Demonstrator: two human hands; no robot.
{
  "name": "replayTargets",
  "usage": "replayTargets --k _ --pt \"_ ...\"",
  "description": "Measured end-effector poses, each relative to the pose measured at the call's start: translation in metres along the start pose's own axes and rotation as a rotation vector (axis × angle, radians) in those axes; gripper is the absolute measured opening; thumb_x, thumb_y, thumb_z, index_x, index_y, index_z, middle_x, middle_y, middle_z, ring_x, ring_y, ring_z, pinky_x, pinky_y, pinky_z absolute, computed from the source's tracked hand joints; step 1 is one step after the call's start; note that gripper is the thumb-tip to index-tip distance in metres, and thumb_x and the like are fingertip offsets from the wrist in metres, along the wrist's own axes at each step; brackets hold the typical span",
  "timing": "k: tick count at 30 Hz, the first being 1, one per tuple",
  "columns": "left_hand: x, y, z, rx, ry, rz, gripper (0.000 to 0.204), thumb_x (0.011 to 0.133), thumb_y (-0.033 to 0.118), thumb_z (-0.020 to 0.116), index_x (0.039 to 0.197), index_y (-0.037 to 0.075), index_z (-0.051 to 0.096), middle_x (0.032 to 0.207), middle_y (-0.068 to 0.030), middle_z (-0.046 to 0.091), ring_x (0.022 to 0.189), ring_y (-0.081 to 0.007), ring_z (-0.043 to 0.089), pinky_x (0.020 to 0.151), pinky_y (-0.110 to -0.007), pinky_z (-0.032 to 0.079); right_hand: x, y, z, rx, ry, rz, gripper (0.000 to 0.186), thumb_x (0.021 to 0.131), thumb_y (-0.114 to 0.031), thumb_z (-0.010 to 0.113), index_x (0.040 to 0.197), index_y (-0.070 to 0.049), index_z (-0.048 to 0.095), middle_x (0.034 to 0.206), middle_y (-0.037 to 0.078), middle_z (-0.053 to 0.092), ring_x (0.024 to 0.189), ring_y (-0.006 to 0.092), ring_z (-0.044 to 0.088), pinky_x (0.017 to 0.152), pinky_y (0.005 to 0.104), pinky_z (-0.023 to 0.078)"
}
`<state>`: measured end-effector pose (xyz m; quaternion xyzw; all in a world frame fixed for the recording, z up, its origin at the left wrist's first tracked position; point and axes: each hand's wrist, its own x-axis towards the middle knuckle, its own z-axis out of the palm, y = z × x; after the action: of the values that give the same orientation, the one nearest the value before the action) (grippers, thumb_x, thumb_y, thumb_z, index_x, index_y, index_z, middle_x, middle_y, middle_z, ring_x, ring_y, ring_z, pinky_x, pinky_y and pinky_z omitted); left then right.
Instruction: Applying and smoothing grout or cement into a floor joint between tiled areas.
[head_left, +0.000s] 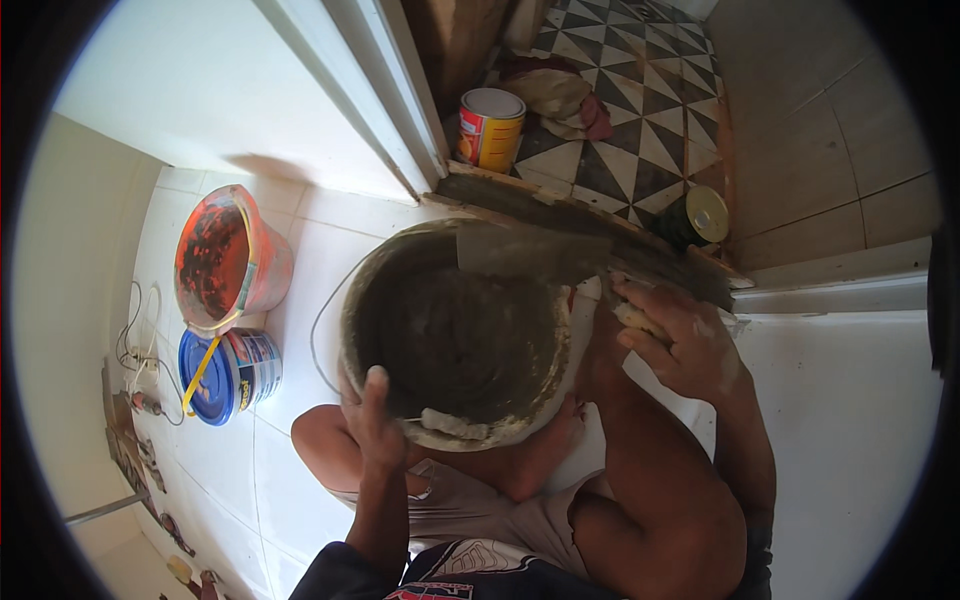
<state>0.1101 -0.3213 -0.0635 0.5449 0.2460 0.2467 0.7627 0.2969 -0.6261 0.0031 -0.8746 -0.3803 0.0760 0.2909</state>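
Note:
Between my legs a large bucket (362, 345) holds grey, wet-looking mortar (450, 330). My left hand (375, 420) grips its near-left rim, the thumb over the edge. My right hand (685, 340) is closed around the pale handle of a trowel (530, 252), just right of the bucket. The trowel's flat rectangular blade, coated grey, reaches left over the far rim. I cannot tell whether the blade touches the mortar. Dried grey smears show on my right hand.
Beyond the bucket runs a mortar-covered doorway threshold (540, 205). Past it, a paint can (490, 130), a rag (560, 100) and a dark can (695, 218) stand or lie by patterned tiles. At left are a red-stained bucket (265, 260), a blue-lidded tub (255, 370) and scattered tools (150, 465).

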Motion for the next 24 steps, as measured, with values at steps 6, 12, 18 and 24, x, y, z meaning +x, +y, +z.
replayTargets --k 6,12,18,24 --pt "-0.007 0.002 0.052 0.04 -0.101 -0.008 0.063 0.098 0.014 0.059 0.153 -0.008 0.035 0.148 -0.0185 0.051 0.135 -0.0255 0.051 0.115 -0.037 0.037 0.026 -0.035 0.031 -0.631 -0.272 0.024 0.05 0.09 -0.024 0.07 0.136 -0.008 0.061 0.113 0.024 0.07 0.094 0.0336 0.073 0.077 0.0414 0.059" --pt "-0.003 -0.003 0.068 0.139 -0.118 0.069 0.067 0.1 0.015 0.055 0.156 -0.011 0.029 0.154 -0.0211 0.045 0.141 -0.0285 0.044 0.119 -0.039 0.032 0.037 -0.012 0.035 -0.365 -0.867 0.279 0.041 0.096 -0.028 0.061 0.131 -0.008 0.064 0.109 0.025 0.07 0.097 0.0369 0.072 0.085 0.0464 0.057" --pt "-0.008 -0.006 0.076 0.02 -0.084 0.031 0.056 0.103 0.016 0.052 0.151 -0.009 0.039 0.145 -0.0178 0.054 0.133 -0.0235 0.052 0.114 -0.036 0.038 0.032 0.024 0.046 0.144 -0.859 -0.051 0.042 0.098 -0.037 0.063 0.126 -0.006 0.069 0.095 0.016 0.074 0.089 0.0314 0.072 0.081 0.0435 0.056" --pt "-0.003 -0.014 0.078 0.32 -0.202 0.233 0.059 0.101 0.018 0.053 0.15 -0.011 0.04 0.152 -0.025 0.045 0.146 -0.0366 0.038 0.122 -0.047 0.024 0.02 0.032 0.054 0.582 -1.031 0.434 0.047 0.1 -0.038 0.066 0.136 -0.009 0.066 0.078 0.004 0.066 0.061 0.0122 0.062 0.055 0.0296 0.05"
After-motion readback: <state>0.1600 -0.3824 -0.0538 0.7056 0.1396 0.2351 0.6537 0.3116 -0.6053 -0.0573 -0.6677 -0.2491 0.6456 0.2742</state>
